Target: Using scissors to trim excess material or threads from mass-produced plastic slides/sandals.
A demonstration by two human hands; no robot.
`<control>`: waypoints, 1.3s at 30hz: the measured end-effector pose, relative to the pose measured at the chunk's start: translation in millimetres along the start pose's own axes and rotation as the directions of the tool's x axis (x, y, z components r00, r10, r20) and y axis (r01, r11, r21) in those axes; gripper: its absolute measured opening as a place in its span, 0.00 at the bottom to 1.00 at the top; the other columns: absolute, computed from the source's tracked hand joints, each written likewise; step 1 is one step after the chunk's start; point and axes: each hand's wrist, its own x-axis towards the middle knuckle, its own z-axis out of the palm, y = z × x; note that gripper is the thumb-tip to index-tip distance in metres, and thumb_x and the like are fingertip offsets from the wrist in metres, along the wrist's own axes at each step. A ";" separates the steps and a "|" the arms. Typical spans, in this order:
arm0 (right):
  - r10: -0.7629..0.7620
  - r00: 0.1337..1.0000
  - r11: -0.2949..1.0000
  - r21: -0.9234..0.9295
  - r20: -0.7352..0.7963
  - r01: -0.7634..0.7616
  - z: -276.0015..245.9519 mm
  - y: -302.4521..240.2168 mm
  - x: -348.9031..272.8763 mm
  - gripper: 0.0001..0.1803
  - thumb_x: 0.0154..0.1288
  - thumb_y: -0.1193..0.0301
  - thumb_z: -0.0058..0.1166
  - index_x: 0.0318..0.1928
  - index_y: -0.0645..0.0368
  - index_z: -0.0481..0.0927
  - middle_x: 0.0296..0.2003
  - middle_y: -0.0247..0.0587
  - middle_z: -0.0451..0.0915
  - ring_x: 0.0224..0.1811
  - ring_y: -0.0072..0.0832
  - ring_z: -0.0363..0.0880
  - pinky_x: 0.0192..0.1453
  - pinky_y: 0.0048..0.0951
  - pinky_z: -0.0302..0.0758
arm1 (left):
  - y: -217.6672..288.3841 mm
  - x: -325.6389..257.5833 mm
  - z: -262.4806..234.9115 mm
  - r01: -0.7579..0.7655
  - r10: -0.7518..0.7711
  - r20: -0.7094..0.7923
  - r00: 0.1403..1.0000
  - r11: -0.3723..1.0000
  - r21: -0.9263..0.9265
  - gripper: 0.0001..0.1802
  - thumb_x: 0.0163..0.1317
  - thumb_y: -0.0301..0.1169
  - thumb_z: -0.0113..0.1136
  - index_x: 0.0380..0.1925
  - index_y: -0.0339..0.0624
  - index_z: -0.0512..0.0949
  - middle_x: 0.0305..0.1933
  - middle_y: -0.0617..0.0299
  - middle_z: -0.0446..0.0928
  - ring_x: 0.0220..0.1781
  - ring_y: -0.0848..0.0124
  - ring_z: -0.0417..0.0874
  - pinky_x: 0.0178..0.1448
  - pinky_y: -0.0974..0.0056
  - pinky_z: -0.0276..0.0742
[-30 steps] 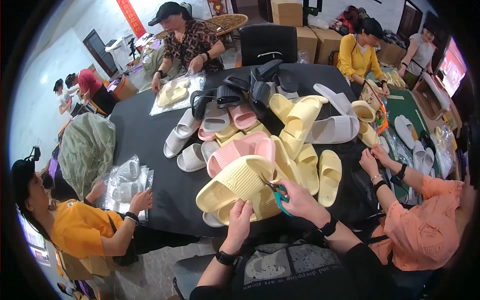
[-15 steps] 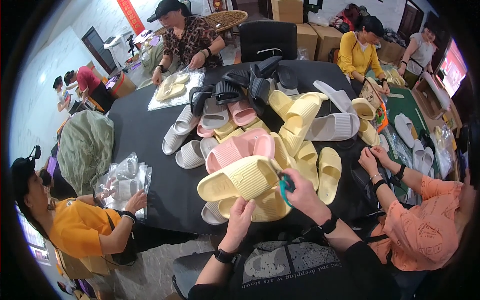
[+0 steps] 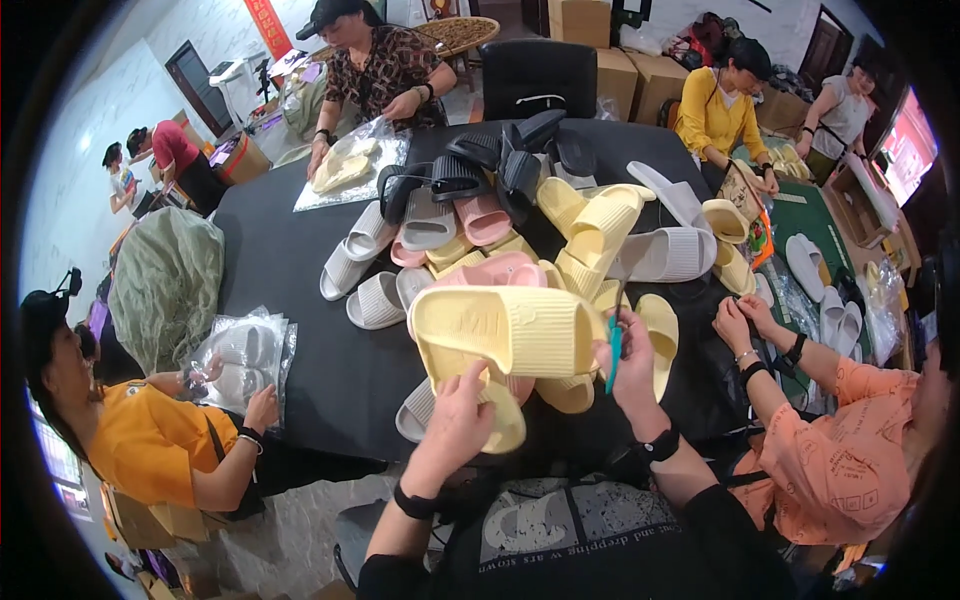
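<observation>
I hold a pair of pale yellow slide sandals (image 3: 505, 330) up over the near edge of a black table (image 3: 290, 250). My left hand (image 3: 462, 420) grips them from below at the lower sandal. My right hand (image 3: 628, 362) touches their right end and holds small scissors with teal handles (image 3: 613, 340), blades pointing up. Behind them lies a heap of pink (image 3: 480, 272), yellow (image 3: 590, 225), white (image 3: 665, 255) and black (image 3: 500, 165) slides.
A person in orange at the left (image 3: 160, 450) handles slides in clear bags (image 3: 240, 360). Another in orange (image 3: 830, 450) works at my right. Across the table a person in a patterned shirt (image 3: 385, 65) bags slides; one in yellow (image 3: 720, 110) sits at far right. Cardboard boxes (image 3: 625, 70) stand behind.
I have lifted the yellow pair higher and closer to me. My right hand with the scissors has shifted right to the pair's end. The person at the left has pulled the bagged slides nearer.
</observation>
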 end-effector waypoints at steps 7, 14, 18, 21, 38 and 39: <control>-0.005 0.996 0.999 0.044 -0.093 0.009 -34.9 -4.8 16.2 0.27 0.54 0.78 0.56 0.55 0.63 0.65 0.42 0.33 0.70 0.37 0.15 0.69 0.41 0.17 0.69 | -27.3 -2.8 -21.3 -0.236 0.195 0.156 0.968 0.918 0.320 0.16 0.45 0.20 0.54 0.38 0.41 0.76 0.34 0.61 0.77 0.43 0.62 0.73 0.61 0.53 0.60; 0.061 0.996 0.981 -0.191 0.069 -0.047 -47.7 -28.5 23.4 0.23 0.54 0.79 0.56 0.52 0.62 0.67 0.34 0.31 0.70 0.33 0.14 0.68 0.36 0.17 0.68 | -61.5 -14.6 3.7 -0.303 0.275 0.125 0.953 0.870 0.390 0.12 0.51 0.26 0.54 0.37 0.47 0.77 0.39 0.64 0.76 0.51 0.65 0.72 0.68 0.50 0.52; 0.024 0.992 0.945 -0.326 0.121 0.017 -55.7 -19.6 18.7 0.22 0.53 0.76 0.59 0.50 0.62 0.70 0.32 0.34 0.73 0.33 0.20 0.72 0.38 0.23 0.71 | -65.3 -14.5 12.5 -0.203 0.237 -0.075 0.969 0.928 0.312 0.15 0.52 0.23 0.54 0.42 0.46 0.78 0.54 0.50 0.69 0.59 0.53 0.67 0.66 0.51 0.55; 0.007 0.982 0.938 -0.343 0.187 0.059 -41.0 -14.7 20.2 0.24 0.55 0.74 0.61 0.52 0.62 0.69 0.39 0.35 0.73 0.39 0.20 0.72 0.43 0.23 0.71 | -82.5 -27.7 12.5 -0.039 0.064 -0.187 0.980 0.990 0.133 0.25 0.53 0.22 0.56 0.53 0.37 0.69 0.62 0.41 0.61 0.63 0.46 0.63 0.66 0.50 0.56; 0.042 0.906 0.934 -0.338 0.421 0.114 13.9 1.1 37.2 0.21 0.54 0.73 0.54 0.50 0.61 0.69 0.35 0.55 0.77 0.38 0.47 0.78 0.40 0.38 0.72 | -62.9 -36.4 -2.9 0.538 -0.556 0.136 0.820 0.668 -0.514 0.34 0.66 0.38 0.53 0.63 0.28 0.54 0.61 0.46 0.63 0.58 0.60 0.67 0.59 0.61 0.65; 0.035 0.900 0.941 -0.317 0.434 0.116 14.4 3.4 35.8 0.22 0.54 0.74 0.54 0.51 0.63 0.68 0.35 0.57 0.77 0.39 0.48 0.78 0.41 0.38 0.72 | -64.8 -35.7 -0.7 0.526 -0.553 0.129 0.823 0.657 -0.541 0.34 0.65 0.38 0.53 0.63 0.28 0.54 0.61 0.46 0.64 0.58 0.60 0.67 0.59 0.60 0.65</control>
